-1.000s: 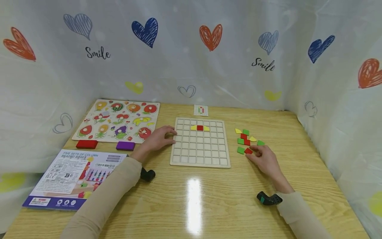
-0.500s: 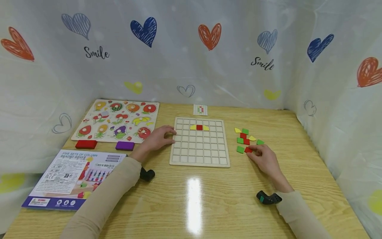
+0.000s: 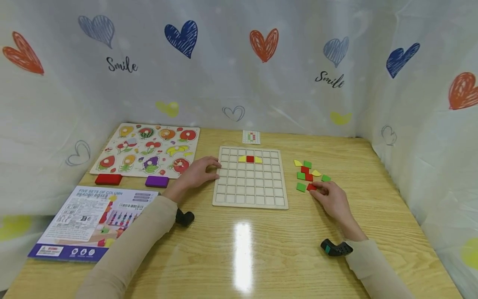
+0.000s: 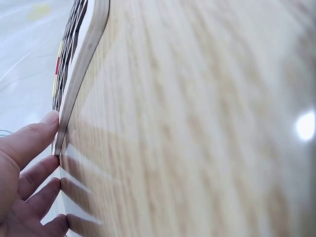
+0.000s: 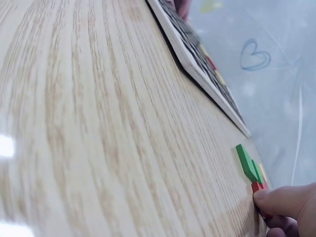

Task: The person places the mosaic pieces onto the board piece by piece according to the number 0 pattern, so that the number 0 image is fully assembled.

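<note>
My left hand (image 3: 200, 172) rests at the left edge of a pale wooden grid board (image 3: 232, 198), its fingers relaxed. In the left wrist view the thumb (image 4: 37, 136) and index fingertip touch the board's side. A red square (image 3: 250, 159) sits in the board's upper part between two yellow curved-sided tiles. Right of the board, my right hand (image 3: 330, 198) pinches a red square tile (image 3: 310, 187) between thumb and forefinger, low at the tabletop. Beside it lie a green tile (image 3: 301, 187) and several more green, red and yellow tiles; the right wrist view shows a green tile (image 5: 247, 163) near the thumb.
Behind the board stands a small pattern card (image 3: 251, 137). To the left lie a fruit peg puzzle (image 3: 164, 141), a red block (image 3: 108, 179), a purple block (image 3: 157, 182) and a printed box (image 3: 89, 224). A white curtain (image 3: 231, 74) with hearts surrounds the table.
The red tile at my right fingertips has turned slightly and shifted a little. The left hand stays at the board's edge, and the other tiles keep their places.
</note>
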